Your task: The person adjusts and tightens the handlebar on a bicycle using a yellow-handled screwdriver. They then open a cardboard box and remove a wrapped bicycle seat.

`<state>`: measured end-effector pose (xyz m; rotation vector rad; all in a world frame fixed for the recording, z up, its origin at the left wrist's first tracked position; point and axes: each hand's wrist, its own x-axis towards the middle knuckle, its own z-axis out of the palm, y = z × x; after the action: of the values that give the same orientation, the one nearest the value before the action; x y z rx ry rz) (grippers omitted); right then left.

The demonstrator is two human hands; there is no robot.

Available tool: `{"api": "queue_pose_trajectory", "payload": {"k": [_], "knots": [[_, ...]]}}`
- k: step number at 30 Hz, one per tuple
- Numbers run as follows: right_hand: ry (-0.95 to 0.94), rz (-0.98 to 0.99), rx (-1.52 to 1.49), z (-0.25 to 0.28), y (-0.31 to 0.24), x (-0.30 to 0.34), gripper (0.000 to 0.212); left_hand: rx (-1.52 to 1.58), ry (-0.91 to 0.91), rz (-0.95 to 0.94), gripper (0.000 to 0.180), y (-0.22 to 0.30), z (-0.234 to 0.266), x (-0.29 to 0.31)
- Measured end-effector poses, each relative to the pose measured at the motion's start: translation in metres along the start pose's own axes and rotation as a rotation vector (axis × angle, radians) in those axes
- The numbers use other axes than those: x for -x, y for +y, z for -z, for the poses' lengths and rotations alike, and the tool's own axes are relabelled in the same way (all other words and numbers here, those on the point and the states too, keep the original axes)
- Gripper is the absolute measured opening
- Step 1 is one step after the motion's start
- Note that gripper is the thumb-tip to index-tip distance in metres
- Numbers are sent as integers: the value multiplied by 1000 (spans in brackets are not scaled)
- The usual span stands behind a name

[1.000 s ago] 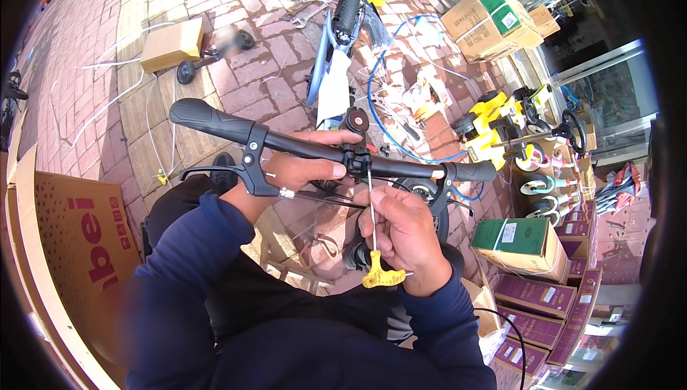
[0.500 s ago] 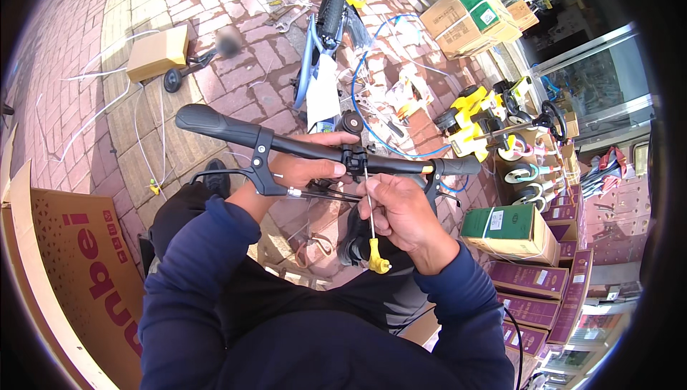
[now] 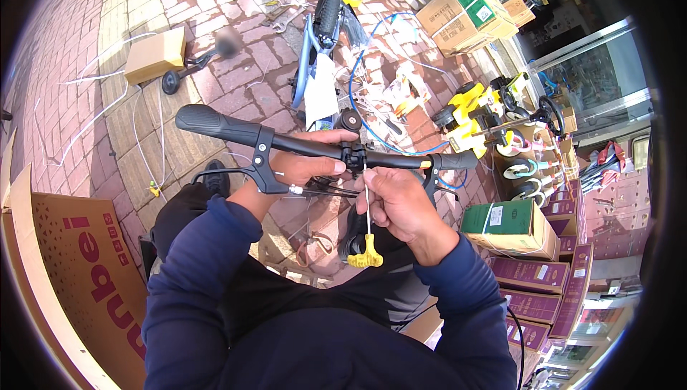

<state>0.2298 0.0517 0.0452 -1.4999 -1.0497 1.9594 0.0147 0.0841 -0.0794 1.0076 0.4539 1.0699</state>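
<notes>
A black bicycle handlebar (image 3: 300, 147) lies across in front of me, with a rubber grip (image 3: 215, 124) and a brake lever (image 3: 263, 168) at its left. My left hand (image 3: 309, 164) is wrapped round the bar just left of the black stem clamp (image 3: 353, 157). By its fingertips sits a round black part (image 3: 350, 119). My right hand (image 3: 402, 202) pinches the thin metal shaft of a T-handle wrench (image 3: 366, 252). The yellow handle hangs below, towards me; the shaft's upper end meets the clamp, its tip hidden there.
An open cardboard carton (image 3: 89, 268) stands at my left. Beyond the bar lies a blue bicycle frame (image 3: 306, 68) with a wheel. Yellow ride-on toys (image 3: 469, 122), a green-topped box (image 3: 501, 220) and stacked purple boxes (image 3: 529, 275) line the right. A blue cable (image 3: 354, 75) curls on the brick paving.
The wrench has turned about its shaft, so its yellow T-handle now shows broadside. My right hand has shifted slightly left with it; my left hand stays on the bar.
</notes>
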Motion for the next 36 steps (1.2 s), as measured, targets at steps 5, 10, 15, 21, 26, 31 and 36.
{"api": "queue_pose_trajectory", "payload": {"k": [5, 10, 15, 21, 26, 31, 36], "knots": [[17, -59, -51, 1, -1, 1, 23, -39, 12, -3, 57, 0, -1, -1], [13, -19, 74, 3, -1, 0, 24, 8, 31, 40, 57, 0, -2, 0], [-35, -17, 31, 5, -1, -1, 22, -1, 10, 59, 60, 0, 1, -1], [-25, -24, 0, 4, 4, 1, 24, -55, -2, 62, 62, 2, 3, 0], [12, -37, 273, 7, 9, 4, 26, 22, 14, 93, 63, 2, 1, 0], [-113, -14, 50, 11, 7, 7, 32, 73, 12, 110, 62, 3, 0, 0], [-116, -21, -34, 8, 13, 11, 35, 32, 10, 89, 63, 5, 0, 0]]}}
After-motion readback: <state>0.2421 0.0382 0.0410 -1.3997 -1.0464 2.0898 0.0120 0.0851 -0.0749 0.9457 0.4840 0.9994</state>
